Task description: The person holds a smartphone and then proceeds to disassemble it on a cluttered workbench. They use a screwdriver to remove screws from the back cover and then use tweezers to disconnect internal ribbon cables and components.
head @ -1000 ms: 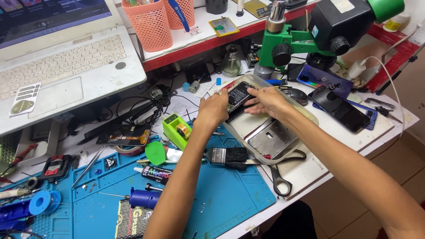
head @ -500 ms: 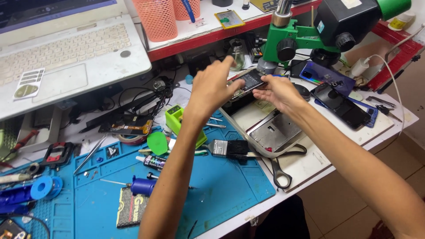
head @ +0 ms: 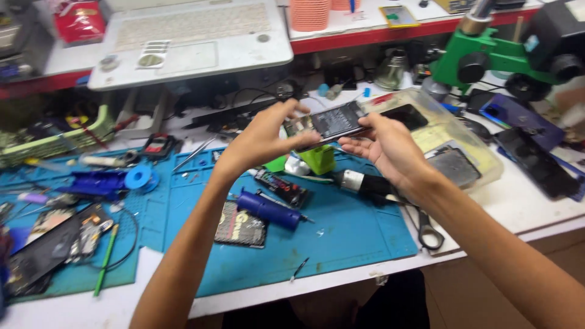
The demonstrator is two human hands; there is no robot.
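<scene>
Head view:
Left hand (head: 262, 137): fingers clasped on left end of opened phone (head: 332, 122).
Right hand (head: 387, 146): palm up, cradling phone's right end.
Phone: raised off surface, above blue mat (head: 341, 237), green block (head: 319, 159) at 6 o'clock.
Handling advice: probably best gripped by edges, kept level.

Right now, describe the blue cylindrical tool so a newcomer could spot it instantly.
Start at the big blue work mat covering the bench front. Below the left hand, beside a dark printed card, lies the blue cylindrical tool. It is a stubby dark-blue barrel with a thin metal tip, unlike the black-and-silver tool to its right.
</scene>
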